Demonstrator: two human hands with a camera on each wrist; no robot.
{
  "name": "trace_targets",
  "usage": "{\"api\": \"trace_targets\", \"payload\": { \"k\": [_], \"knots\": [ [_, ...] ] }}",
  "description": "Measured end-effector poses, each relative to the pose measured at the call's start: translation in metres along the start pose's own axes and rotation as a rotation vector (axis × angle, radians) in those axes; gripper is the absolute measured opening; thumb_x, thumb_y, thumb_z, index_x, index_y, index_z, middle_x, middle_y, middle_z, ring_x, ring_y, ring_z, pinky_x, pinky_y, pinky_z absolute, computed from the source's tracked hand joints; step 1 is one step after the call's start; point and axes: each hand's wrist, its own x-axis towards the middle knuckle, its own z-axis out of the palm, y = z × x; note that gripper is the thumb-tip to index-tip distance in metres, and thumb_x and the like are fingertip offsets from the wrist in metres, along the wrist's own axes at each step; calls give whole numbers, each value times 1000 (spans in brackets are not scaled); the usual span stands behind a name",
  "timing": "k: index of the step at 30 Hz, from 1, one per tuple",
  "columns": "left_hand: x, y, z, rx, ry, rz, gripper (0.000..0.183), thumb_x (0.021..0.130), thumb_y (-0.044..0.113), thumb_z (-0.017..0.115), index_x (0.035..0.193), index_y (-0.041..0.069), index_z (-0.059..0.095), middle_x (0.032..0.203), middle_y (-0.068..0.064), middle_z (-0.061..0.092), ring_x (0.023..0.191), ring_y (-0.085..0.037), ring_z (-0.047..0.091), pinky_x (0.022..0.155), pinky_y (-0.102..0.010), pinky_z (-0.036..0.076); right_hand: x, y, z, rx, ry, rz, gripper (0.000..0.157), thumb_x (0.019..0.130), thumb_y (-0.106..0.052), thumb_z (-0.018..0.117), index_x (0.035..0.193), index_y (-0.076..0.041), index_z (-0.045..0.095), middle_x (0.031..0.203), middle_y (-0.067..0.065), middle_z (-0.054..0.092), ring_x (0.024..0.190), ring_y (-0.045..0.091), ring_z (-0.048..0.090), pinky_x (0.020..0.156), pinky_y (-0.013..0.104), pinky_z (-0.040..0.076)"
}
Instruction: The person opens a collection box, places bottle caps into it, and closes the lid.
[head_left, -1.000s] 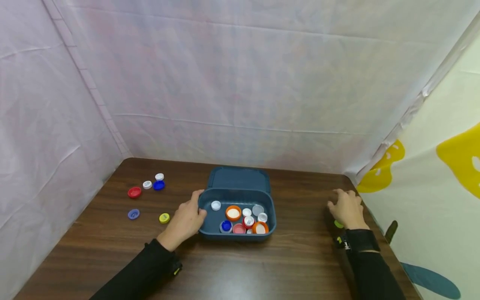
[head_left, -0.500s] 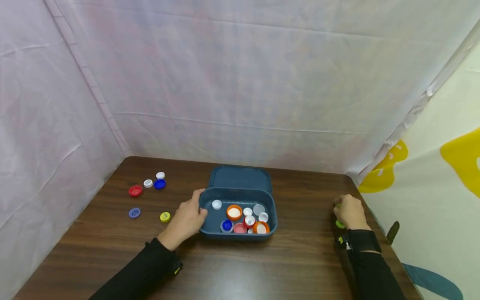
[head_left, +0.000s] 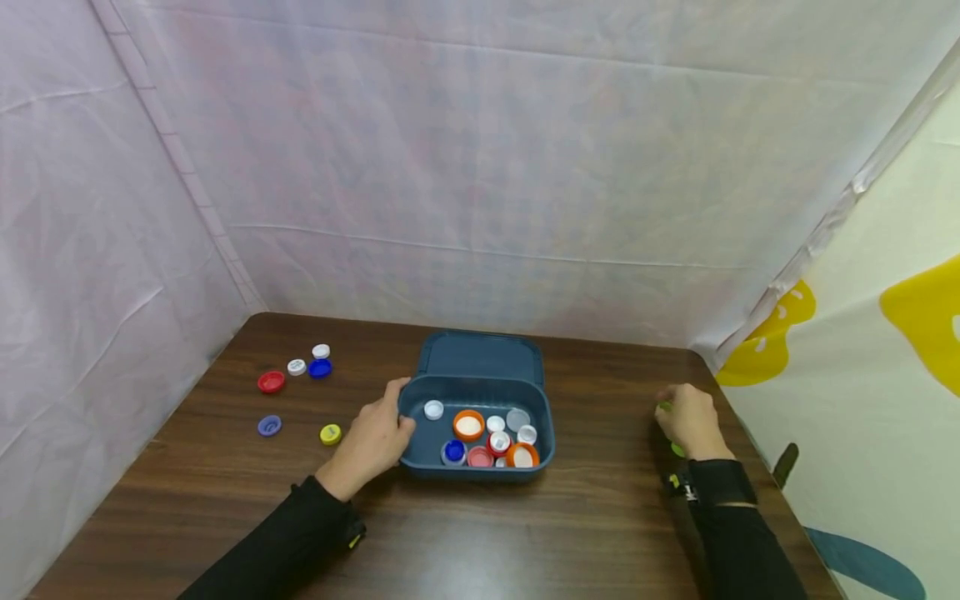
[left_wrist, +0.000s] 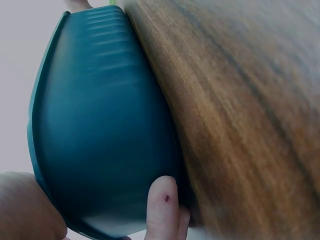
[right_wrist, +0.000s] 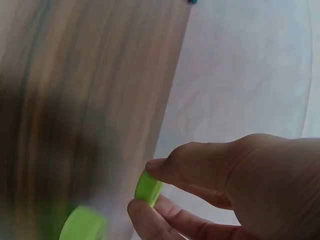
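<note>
My left hand [head_left: 369,437] grips the left end of a dark blue plastic box [head_left: 545,421], its thumb over the rim. In the left wrist view, fingertips press the outer wall of the box [left_wrist: 100,125]. Several bottle caps lie inside, among them an orange-rimmed cap [head_left: 468,425] and a pink cap [head_left: 479,457]. Far to the right, my right hand [head_left: 690,425] pinches a green bottle cap [right_wrist: 148,188] between thumb and fingers. A second green cap [right_wrist: 82,224] shows below that hand, mostly covered by it in the head view.
On the left of the wooden table [head_left: 480,533] lie several more caps, including a red cap [head_left: 271,382], a blue cap [head_left: 319,368] and a yellow cap [head_left: 330,434]. The box's flap or lid [head_left: 480,354] lies behind it. White fabric [head_left: 480,167] walls in the table.
My right hand has closed its fingers on a green cap and shifted slightly left with it. The left hand keeps its hold on the box.
</note>
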Motion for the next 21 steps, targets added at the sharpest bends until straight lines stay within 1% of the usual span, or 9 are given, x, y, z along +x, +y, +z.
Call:
{"api": "trace_targets", "payload": {
  "k": [3,5,9,14,17,21],
  "knots": [
    [-1,0,0,0,-5,-4,70,115,12,59,179,11,31,96,-13,66,64,-18,70,56,-31,61,-3,-13,3,17,26,-65,24,99,-3,80,119,9,83,119,36,82,104,55,79,91,67,64],
    [-1,-1,0,1,-7,-5,70,115,13,59,179,11,30,97,-14,66,64,-19,70,57,-31,61,-4,-25,4,25,35,-98,23,99,-2,80,118,9,83,118,35,83,106,55,80,92,67,65],
    [0,-1,0,-3,-7,-4,70,115,13,59,179,11,31,99,-15,67,64,-19,70,57,-31,60,-8,-53,5,46,28,-160,21,100,-1,80,119,7,83,117,35,83,108,54,80,91,65,65],
    [1,-1,0,-6,-8,-6,70,116,13,59,179,12,30,100,-15,67,65,-19,70,57,-31,60,-14,-89,6,72,25,-256,20,101,1,80,120,4,85,117,31,83,106,49,80,88,62,66],
    [1,-1,0,-7,-9,-10,70,116,13,58,180,12,30,99,-15,67,65,-19,70,57,-31,60,-16,-112,9,75,31,-308,19,100,2,81,119,2,85,113,26,81,100,41,78,86,57,65],
    [0,-1,1,-9,-8,-13,70,116,13,58,180,13,30,100,-15,68,66,-19,70,57,-31,60,-17,-142,15,91,32,-378,18,99,2,84,117,-1,86,104,19,78,89,27,70,78,44,62]
  ]
}}
